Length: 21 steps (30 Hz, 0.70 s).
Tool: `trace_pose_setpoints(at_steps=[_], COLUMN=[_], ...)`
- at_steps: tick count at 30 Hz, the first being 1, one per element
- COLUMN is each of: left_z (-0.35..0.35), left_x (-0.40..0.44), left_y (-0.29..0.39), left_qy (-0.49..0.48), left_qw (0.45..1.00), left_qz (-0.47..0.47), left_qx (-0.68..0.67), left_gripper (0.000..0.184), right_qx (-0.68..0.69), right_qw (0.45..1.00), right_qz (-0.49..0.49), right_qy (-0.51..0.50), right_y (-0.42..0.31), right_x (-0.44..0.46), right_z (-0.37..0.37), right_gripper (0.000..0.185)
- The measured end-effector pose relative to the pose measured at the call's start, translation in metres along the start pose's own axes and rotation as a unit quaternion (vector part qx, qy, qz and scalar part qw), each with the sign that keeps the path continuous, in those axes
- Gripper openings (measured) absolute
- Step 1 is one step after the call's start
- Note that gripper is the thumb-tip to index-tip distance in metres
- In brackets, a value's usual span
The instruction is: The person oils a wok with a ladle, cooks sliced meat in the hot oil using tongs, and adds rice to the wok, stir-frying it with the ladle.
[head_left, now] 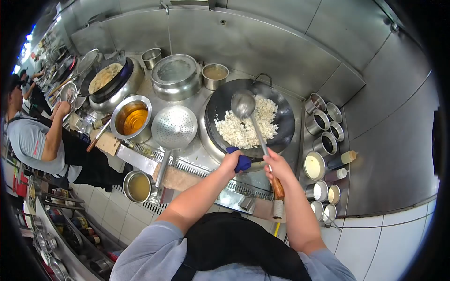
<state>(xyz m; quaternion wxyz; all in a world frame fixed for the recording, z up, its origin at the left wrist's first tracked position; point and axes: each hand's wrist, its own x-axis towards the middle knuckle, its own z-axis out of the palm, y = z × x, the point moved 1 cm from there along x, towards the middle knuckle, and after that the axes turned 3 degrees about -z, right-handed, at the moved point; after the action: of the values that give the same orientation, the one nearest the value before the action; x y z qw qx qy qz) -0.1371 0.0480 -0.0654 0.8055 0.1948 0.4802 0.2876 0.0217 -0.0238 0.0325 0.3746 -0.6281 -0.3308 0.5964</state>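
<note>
A black wok point(286, 117) sits on the burner in front of me, with loose white rice point(239, 133) spread over its bottom. At the wok's near rim my left hand point(230, 160) is closed on a bunched blue cloth point(243, 163); the rim under the cloth is hidden. My right hand point(279, 167) wraps around the handle of a long metal ladle point(243, 104). The ladle's wooden grip points down toward me, and its bowl is over the far part of the rice.
A perforated strainer point(174, 126) lies left of the wok, beside a pot of amber oil point(135, 118). Lidded pot point(175, 75) stands behind. Seasoning tins point(314, 166) and squeeze bottles line the right side. A co-worker point(42, 140) stands at the left by another wok.
</note>
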Motion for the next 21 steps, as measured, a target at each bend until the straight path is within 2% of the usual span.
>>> trace_pose_setpoints(at_steps=[1, 2, 4, 6, 8, 9, 11, 12, 14, 16, 18, 19, 21], left_z=[0.001, 0.002, 0.004, 0.000, 0.000, -0.001, 0.001, 0.001, -0.001, -0.001, -0.003, -0.002, 0.001], left_x=[0.000, -0.001, 0.000, 0.001, 0.002, 0.002, 0.003, 0.003, 0.002, 0.001, 0.005, 0.004, 0.000], left_y=[-0.001, -0.002, 0.001, -0.001, -0.001, -0.002, -0.002, -0.002, -0.001, -0.002, -0.003, -0.002, 0.000], left_qy=[0.001, 0.000, 0.013, 0.008, -0.003, 0.001, 0.003, 0.005, 0.011, 0.001, 0.002, 0.000, 0.003], left_qw=[1.000, 1.000, 1.000, 1.000, 1.000, 1.000, 1.000, 1.000, 1.000, 1.000, 1.000, 1.000, 1.000], left_qz=[-0.002, -0.001, 0.007, 0.002, 0.002, 0.001, 0.004, 0.002, -0.001, 0.002, 0.000, -0.003, -0.003], left_qx=[0.007, 0.008, -0.019, -0.013, -0.006, -0.002, 0.005, 0.001, -0.006, 0.009, 0.010, 0.014, 0.016], left_gripper=[0.021, 0.021, 0.018, 0.019, 0.019, 0.020, 0.021, 0.021, 0.022, 0.021, 0.021, 0.020, 0.020], right_qx=[0.025, 0.025, -0.139, -0.158, -0.057, -0.056, 0.072, 0.071, -0.125, -0.108, -0.021, 0.048, 0.010], right_qw=[0.998, 0.998, 0.985, 0.980, 0.996, 0.996, 0.995, 0.996, 0.980, 0.981, 0.991, 0.997, 0.998], right_qz=[0.051, 0.050, -0.048, -0.046, -0.063, -0.063, 0.063, 0.060, -0.102, -0.109, -0.110, -0.051, -0.039], right_qy=[-0.014, -0.014, 0.088, 0.114, 0.040, 0.042, -0.003, -0.005, 0.114, 0.120, 0.067, 0.044, 0.043], right_y=[0.001, 0.007, 0.003, 0.003, -0.005, -0.010, -0.021, -0.021, -0.021, -0.020, -0.030, -0.044, -0.025], right_x=[0.014, 0.023, 0.037, 0.029, 0.029, 0.034, 0.049, 0.052, 0.055, 0.060, 0.058, 0.042, 0.062], right_z=[0.001, 0.001, 0.004, 0.007, 0.007, 0.003, -0.005, -0.004, 0.000, -0.005, -0.004, 0.006, 0.001], right_gripper=[0.052, 0.052, 0.051, 0.051, 0.047, 0.047, 0.046, 0.046, 0.044, 0.046, 0.044, 0.043, 0.042])
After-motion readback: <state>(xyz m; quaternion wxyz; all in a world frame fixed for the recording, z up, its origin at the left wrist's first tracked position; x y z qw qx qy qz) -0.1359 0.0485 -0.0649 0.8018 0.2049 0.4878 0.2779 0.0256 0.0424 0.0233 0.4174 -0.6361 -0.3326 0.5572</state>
